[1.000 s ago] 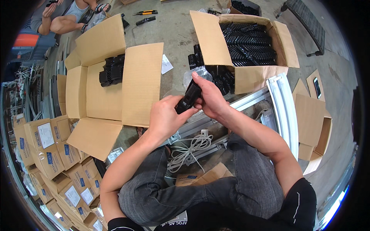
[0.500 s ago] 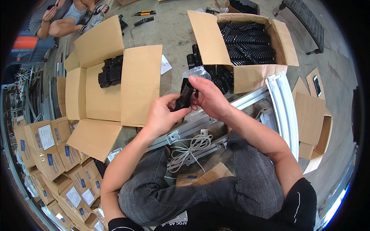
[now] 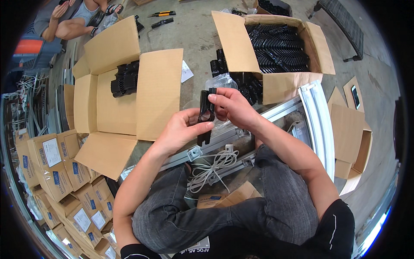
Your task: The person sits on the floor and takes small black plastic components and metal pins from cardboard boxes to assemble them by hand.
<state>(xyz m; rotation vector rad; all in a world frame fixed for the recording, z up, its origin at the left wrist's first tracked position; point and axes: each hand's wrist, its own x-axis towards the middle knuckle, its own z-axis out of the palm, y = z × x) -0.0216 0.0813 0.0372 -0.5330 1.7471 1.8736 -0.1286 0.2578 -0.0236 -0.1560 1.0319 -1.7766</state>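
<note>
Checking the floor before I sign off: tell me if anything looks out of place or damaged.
Nothing looks damaged. Both hands, left hand and right hand, hold one black part. A few black parts lie on the floor outside the full box, and a white cable lies loosely tangled.

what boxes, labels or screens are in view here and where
Open cardboard box: left of the hands, brown, few black parts inside.
Second open box: upper right, brown, full of black parts.
Small labelled cartons: stacked lower left, white and blue labels.
Phone: far right, dark screen.
</note>
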